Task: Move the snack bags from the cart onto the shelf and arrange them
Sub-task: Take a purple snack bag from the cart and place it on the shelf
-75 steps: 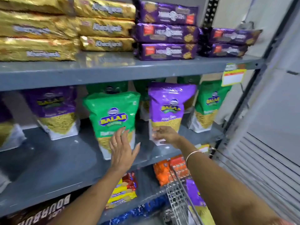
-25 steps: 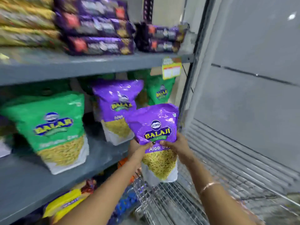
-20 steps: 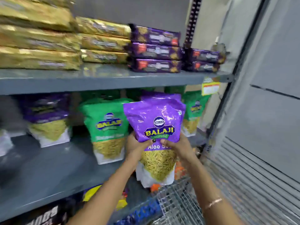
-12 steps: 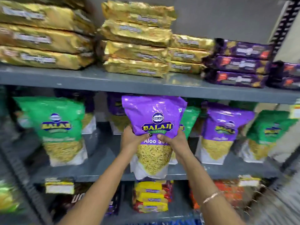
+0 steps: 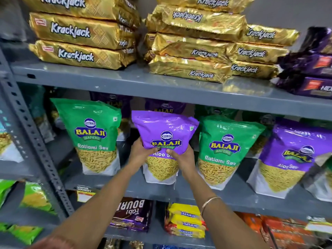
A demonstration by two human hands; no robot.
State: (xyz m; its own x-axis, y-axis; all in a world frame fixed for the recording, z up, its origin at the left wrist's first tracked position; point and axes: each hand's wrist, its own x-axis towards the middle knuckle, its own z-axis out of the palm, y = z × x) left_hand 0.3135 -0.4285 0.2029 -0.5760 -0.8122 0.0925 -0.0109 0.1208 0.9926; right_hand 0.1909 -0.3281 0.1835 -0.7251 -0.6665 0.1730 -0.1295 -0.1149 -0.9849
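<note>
A purple Balaji Aloo Sev bag [image 5: 165, 132] stands upright at the front of the grey middle shelf [image 5: 197, 192], between two green Ratlami Sev bags [image 5: 95, 133] [image 5: 226, 148]. My left hand [image 5: 139, 152] grips its left side and my right hand [image 5: 183, 156] grips its right side, thumbs on the front. Its bottom edge rests at or just above the shelf surface. Another purple Aloo Sev bag [image 5: 291, 155] stands further right. More purple and green bags sit behind in shadow. The cart is out of view.
Gold Krackjack packs [image 5: 80, 33] and purple biscuit packs [image 5: 312, 69] fill the upper shelf. Below are a Bourbon pack [image 5: 133, 212], yellow Marie packs [image 5: 186, 221] and orange packs [image 5: 280, 229]. A perforated grey upright [image 5: 32, 133] stands at left.
Both hands lifted the purple bag from the cart side, carried it leftward along the shelf, and moved it in between the two green bags. The view swung left and closer.
</note>
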